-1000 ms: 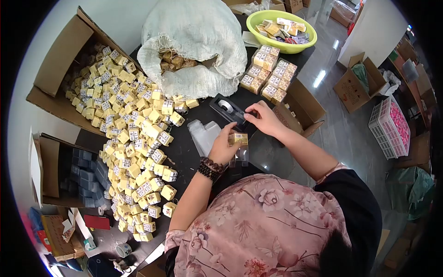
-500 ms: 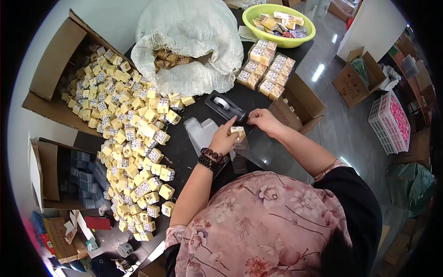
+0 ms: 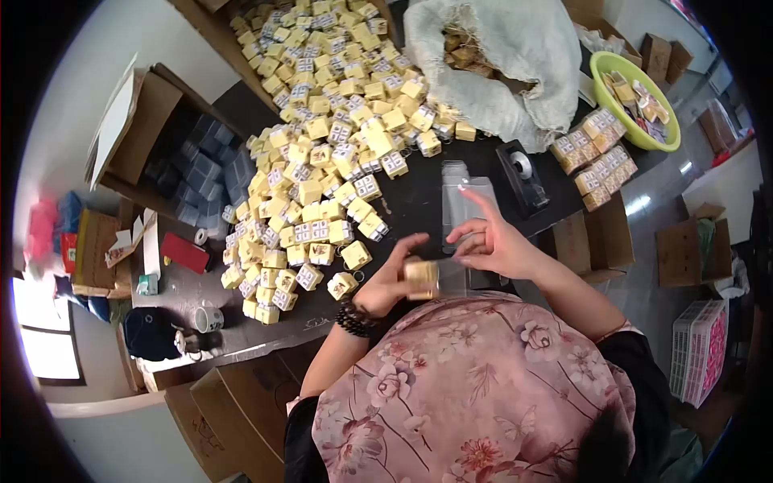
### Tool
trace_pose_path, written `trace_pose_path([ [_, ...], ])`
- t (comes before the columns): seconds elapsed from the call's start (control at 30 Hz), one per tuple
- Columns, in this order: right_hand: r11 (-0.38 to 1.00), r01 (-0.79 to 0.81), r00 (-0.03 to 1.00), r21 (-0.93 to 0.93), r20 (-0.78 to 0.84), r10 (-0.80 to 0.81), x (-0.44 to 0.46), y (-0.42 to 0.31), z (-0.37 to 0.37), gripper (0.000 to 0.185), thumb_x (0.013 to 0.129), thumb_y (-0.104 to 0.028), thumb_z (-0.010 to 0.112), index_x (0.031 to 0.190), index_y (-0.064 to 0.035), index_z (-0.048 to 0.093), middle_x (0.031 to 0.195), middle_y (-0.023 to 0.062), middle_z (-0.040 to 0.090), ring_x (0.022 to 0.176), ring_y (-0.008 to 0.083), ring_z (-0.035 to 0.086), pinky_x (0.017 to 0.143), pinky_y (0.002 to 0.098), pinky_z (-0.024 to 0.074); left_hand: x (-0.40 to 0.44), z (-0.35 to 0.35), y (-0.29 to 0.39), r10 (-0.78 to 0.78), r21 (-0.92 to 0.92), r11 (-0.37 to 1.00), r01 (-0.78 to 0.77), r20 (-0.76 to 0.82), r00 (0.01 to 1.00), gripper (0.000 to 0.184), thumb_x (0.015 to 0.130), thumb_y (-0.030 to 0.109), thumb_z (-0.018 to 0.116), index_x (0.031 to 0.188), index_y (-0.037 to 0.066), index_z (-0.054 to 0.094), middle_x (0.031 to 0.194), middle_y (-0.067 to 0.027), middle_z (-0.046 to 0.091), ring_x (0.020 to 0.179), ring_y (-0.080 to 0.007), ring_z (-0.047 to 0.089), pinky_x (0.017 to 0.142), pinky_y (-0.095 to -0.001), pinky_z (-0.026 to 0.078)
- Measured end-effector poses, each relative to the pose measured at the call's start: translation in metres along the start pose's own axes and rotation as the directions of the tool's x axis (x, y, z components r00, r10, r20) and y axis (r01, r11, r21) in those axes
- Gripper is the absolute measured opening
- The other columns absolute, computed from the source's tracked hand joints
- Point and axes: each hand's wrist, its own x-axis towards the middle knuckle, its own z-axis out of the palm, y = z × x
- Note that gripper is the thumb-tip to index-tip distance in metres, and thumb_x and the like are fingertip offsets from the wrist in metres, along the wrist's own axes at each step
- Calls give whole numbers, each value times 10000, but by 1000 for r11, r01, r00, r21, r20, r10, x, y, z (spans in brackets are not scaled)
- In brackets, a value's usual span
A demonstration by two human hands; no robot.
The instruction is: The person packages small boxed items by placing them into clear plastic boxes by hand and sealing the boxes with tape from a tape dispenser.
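My left hand (image 3: 388, 283) is closed around a small yellow box (image 3: 422, 279), which is blurred by motion. Clear plastic packaging (image 3: 452, 278) extends from that box toward my right hand (image 3: 501, 244). The right hand is open, its index finger stretched out and the others loosely bent just above the plastic. Whether those fingers touch it I cannot tell. Behind them, flat clear plastic boxes (image 3: 455, 193) lie on the black table. A black tape dispenser (image 3: 523, 179) with a white roll stands to their right.
A large heap of small yellow boxes (image 3: 310, 193) covers the left of the table. Beyond are a white woven sack (image 3: 499, 88), packed clear boxes (image 3: 596, 157) and a yellow-green basin (image 3: 675, 121). A mug (image 3: 208, 316) and a red item (image 3: 185, 253) sit far left.
The view has swung left. My left hand has drawn the yellow box and its plastic close to my body. My right hand has left the tape dispenser and opened, index finger extended.
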Motion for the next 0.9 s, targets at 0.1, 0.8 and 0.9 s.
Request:
trace_pose_path([
  [0.1,943,-182,892,278,450,40,55,-13,8,863,870,-18,637,1503,-173,72,1263,148,510,1162,195,522,940,320,456,-51,-37,-5,-201,303,944,128,223,954,739,738,75,715,1356,0,316,1156,-106,567,1019,-149,564,897,-268,444],
  [0.8,890,-37,971,455,-195,140,78,-30,87,939,765,-21,778,1463,-121,158,1090,106,560,1032,180,567,920,335,478,-52,-23,-16,765,944,281,174,-330,553,776,755,99,748,1405,-2,337,1200,-235,460,1105,-397,461,926,-446,421],
  [0.9,884,-84,957,461,-211,201,77,-35,83,913,769,-26,774,1458,-92,178,1073,108,567,1014,177,571,915,327,466,-38,-16,-17,819,967,232,107,-253,514,771,742,70,743,1401,4,349,1212,-246,447,1093,-406,462,924,-469,410],
])
